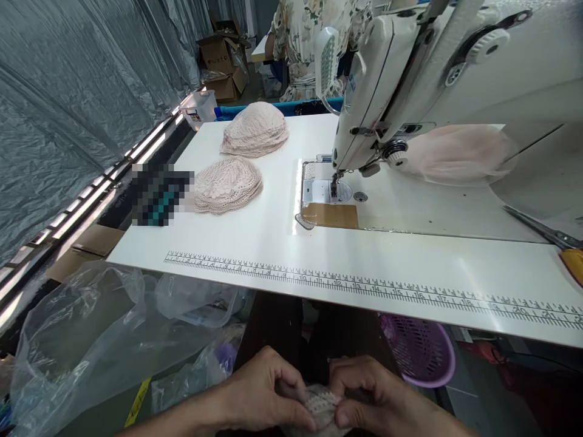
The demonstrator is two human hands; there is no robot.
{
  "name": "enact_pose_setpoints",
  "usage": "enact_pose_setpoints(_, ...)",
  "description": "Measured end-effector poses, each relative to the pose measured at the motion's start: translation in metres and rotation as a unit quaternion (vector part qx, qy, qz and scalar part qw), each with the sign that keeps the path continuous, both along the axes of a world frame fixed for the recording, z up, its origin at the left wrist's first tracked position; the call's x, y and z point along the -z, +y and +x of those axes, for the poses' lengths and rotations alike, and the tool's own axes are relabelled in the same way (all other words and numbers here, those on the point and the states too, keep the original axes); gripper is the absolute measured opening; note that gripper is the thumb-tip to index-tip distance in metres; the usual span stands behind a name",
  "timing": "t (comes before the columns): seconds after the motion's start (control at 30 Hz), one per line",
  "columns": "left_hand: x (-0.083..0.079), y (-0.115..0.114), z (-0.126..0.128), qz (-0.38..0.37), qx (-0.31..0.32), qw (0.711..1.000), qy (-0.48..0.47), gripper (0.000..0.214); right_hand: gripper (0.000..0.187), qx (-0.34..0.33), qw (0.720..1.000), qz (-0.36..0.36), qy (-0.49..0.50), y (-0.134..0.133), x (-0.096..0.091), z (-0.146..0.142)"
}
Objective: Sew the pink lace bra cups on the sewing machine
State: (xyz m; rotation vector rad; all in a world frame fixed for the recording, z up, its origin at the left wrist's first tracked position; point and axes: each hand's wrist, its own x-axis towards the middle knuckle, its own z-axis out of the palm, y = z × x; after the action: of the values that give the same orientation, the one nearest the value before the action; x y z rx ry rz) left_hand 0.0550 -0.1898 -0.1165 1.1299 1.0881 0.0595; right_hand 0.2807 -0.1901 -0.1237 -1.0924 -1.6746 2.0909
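Observation:
Low over my lap, below the table's front edge, a piece of pale pink lace fabric (321, 405) is pinched between both hands. My left hand (268, 391) closes thumb and fingers on its left side. On the opposite side my right hand (371, 391) grips it the same way, fingers curled. The lower part of the lace runs out of the picture. Two piles of similar lace pieces lie on the white table: a nearer stack (228, 187) and a farther stack (255, 128).
A sewing machine (364, 97) stands on the white table (255, 240), with sheer pink fabric (455, 152) under its arm. Scissors (542, 227) lie at the right. Below are a purple basket (421, 352) and plastic bags (91, 340). A person (305, 48) is behind the table.

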Motion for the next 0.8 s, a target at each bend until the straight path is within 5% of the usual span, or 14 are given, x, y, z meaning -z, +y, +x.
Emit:
enact_pose_setpoints(0.53,-0.0038,-0.0032,0.0024,0.033,0.017,0.997,0.069,0.024,0.013,-0.017,0.998,0.043,-0.050,-0.0029,0.0009,-0.0063)
enact_pose_setpoints(0.8,-0.0035,-0.0049,0.0024,0.040,0.014,0.998,0.040,0.024,0.031,-0.015,0.998,0.064,-0.014,-0.0007,0.0028,-0.0062)
